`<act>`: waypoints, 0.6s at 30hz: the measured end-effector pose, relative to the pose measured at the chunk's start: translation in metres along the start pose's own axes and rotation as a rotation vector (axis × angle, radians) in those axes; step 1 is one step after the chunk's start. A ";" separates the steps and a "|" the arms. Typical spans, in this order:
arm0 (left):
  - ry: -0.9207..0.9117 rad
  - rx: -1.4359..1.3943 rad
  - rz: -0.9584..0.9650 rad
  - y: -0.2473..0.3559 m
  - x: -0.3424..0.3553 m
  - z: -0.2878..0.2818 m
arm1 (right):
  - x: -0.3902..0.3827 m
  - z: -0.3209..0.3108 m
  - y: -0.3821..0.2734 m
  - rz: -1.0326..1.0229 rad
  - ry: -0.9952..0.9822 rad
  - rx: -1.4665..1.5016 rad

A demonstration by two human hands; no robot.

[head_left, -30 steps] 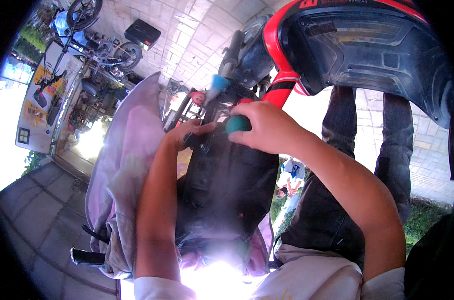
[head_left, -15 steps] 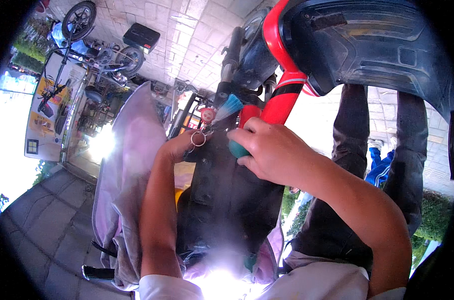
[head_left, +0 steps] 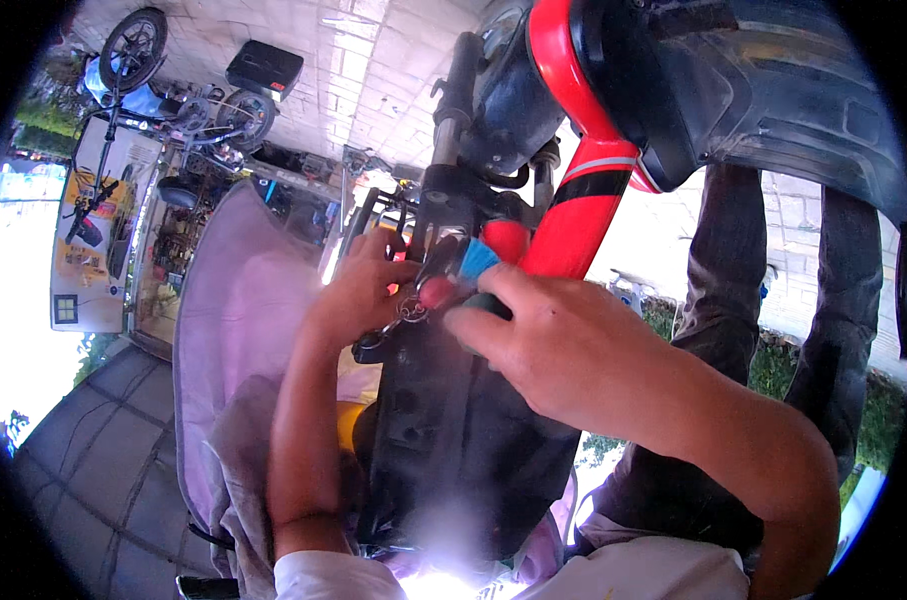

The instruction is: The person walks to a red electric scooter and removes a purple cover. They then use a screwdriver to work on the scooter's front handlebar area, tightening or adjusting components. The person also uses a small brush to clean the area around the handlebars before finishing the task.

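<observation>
A red-and-black two-wheeler's front end lies before me, with a red frame tube [head_left: 573, 225], a dark fork leg [head_left: 455, 110] and a long black panel [head_left: 413, 440]. Beside the fork's lower part, my left hand [head_left: 363, 290] has bent fingers at some dark metal parts; what they grip is hidden. A key ring [head_left: 411, 308] with a red charm [head_left: 436, 292] and a blue tassel [head_left: 479, 259] hangs between the hands. My right hand [head_left: 548, 325] is closed round a dark green rounded handle [head_left: 489, 306], mostly covered by the fingers, close to the charm.
A pinkish-purple cloth cover [head_left: 238, 300] drapes at the left. Farther off stand a small bike [head_left: 123, 60], a black box [head_left: 264, 69] and a white panel [head_left: 123, 160]. A person's dark-trousered legs [head_left: 723, 250] are at the right, below a black plastic shell [head_left: 773, 110].
My left hand has risen slightly, its fingers curling over the metal parts. The charm and tassel have swung right and down toward my right hand. The green handle is now more covered.
</observation>
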State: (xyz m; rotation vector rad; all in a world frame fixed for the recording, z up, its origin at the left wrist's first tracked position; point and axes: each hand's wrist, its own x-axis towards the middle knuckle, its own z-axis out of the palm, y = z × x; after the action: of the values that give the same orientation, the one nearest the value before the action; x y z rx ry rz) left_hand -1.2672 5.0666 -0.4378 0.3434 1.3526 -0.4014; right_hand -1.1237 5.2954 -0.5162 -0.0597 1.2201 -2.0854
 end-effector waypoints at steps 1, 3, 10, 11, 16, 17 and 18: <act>0.055 -0.029 0.035 0.000 0.000 0.002 | 0.000 -0.002 -0.002 0.043 -0.020 -0.003; 0.051 -0.207 0.035 -0.010 0.001 0.008 | 0.001 -0.004 -0.003 0.071 -0.058 -0.018; -0.061 -0.726 -0.110 -0.014 0.000 0.013 | -0.001 0.009 0.015 -0.049 0.074 0.064; -0.075 -0.703 -0.110 -0.010 0.000 0.010 | -0.001 0.008 0.012 -0.047 0.047 0.027; -0.111 -0.858 -0.203 -0.008 -0.004 0.006 | 0.001 0.001 0.000 -0.005 -0.028 -0.049; -0.105 -0.901 -0.190 -0.005 -0.004 0.004 | 0.001 -0.001 -0.001 0.041 -0.058 -0.035; -0.135 -0.843 -0.198 -0.003 -0.001 0.001 | 0.002 0.000 -0.001 0.065 -0.057 -0.019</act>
State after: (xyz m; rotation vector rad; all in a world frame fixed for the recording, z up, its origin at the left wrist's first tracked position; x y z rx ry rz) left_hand -1.2679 5.0636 -0.4370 -0.5098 1.3067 0.0093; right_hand -1.1262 5.2944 -0.5157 -0.0866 1.1927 -2.0026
